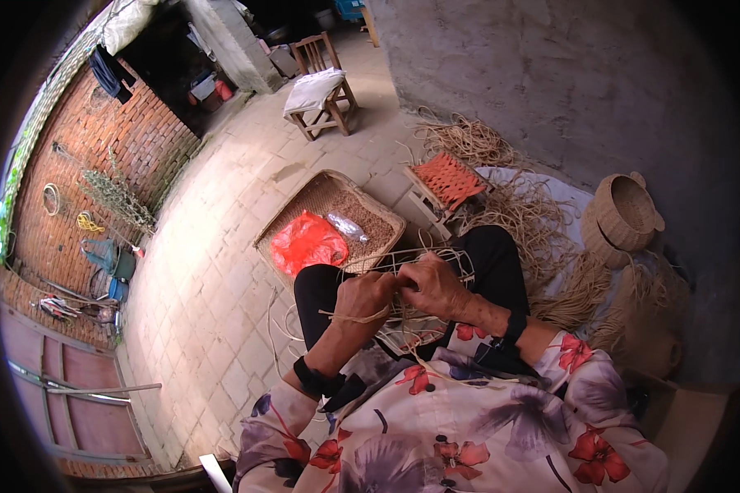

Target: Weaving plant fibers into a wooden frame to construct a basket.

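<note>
In my lap, between my dark-trousered knees, lies an openwork frame [466, 264] of thin pale bars with straw-coloured cord on it. My left hand [365, 296] is closed, and a length of straw cord [355, 318] runs across it near the wrist. Against it sits my right hand [434, 287], its fingers pinched together at the same spot. The fingertips meet over the frame, so the exact bit of cord between them is hidden. Loose cord ends [273, 329] curl out to the left of my knee.
Ahead stands a woven tray [390, 215] with brown bits, a red plastic bag [308, 243] and a clear bag. Right of it are a stool with an orange woven seat [446, 177], heaps of cord [534, 214] and a lidded woven basket [625, 215]. A wooden chair [335, 115] stands farther off.
</note>
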